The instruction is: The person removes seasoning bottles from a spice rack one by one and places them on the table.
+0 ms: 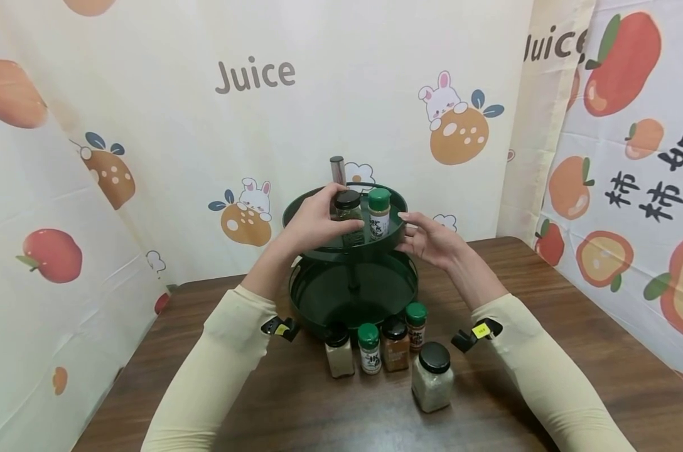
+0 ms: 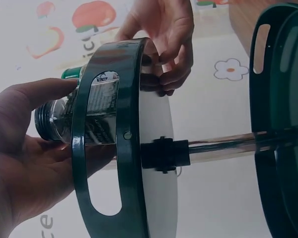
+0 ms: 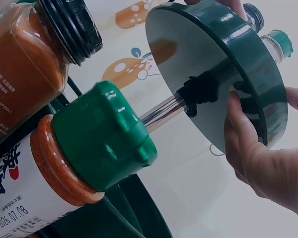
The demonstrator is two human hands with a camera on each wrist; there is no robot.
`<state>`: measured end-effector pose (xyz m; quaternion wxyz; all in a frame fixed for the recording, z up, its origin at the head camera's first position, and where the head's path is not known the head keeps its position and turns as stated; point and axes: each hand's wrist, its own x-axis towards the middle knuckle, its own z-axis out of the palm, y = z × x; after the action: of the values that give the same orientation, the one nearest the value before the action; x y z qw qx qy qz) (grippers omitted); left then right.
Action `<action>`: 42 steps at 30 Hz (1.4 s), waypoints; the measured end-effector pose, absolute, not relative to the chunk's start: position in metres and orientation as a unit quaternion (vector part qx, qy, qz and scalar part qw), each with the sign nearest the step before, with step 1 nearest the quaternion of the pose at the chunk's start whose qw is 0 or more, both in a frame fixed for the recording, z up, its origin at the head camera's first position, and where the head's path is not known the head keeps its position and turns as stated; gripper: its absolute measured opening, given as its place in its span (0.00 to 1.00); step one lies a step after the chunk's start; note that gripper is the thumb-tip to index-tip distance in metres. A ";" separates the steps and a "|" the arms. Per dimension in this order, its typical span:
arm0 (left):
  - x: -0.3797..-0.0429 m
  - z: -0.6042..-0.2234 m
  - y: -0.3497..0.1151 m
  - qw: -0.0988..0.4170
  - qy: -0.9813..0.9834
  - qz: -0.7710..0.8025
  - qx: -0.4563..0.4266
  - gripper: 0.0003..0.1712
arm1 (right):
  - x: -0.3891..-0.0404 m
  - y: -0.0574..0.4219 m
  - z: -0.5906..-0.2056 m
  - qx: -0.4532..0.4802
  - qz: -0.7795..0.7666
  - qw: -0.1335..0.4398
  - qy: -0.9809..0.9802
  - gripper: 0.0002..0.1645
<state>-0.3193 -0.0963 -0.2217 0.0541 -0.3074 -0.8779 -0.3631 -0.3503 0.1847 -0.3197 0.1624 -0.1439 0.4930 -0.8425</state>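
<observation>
A dark green two-tier rack stands on the table, with an upper tray [image 1: 330,252] on a metal post [image 2: 223,145] above a lower tray [image 1: 319,295]. My left hand [image 1: 317,220] reaches over the upper tray's left side and grips a black-lidded spice jar [image 1: 348,201] inside it. Just right of that jar stands a green-capped spice bottle [image 1: 379,213]. My right hand [image 1: 434,243] holds the upper tray's right rim, some fingers beneath it, as the right wrist view [image 3: 268,163] shows.
In front of the rack stand a pale-filled black-lidded jar [image 1: 339,358], green-capped bottles [image 1: 370,351] [image 1: 416,326], an orange-brown jar [image 1: 396,345] and a larger black-lidded jar [image 1: 433,380]. The post's grey top [image 1: 338,169] rises above the upper tray. Printed cloth hangs behind.
</observation>
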 end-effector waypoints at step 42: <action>-0.320 -0.196 -0.101 0.059 -0.864 -0.384 -0.322 0.34 | -0.349 0.185 -0.319 -0.140 -0.844 0.163 0.491 0.32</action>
<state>-0.3202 -0.1010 -0.1964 0.0590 -0.3218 -0.8635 -0.3838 -0.3485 0.1846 -0.3195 0.1633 -0.1402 0.4911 -0.8441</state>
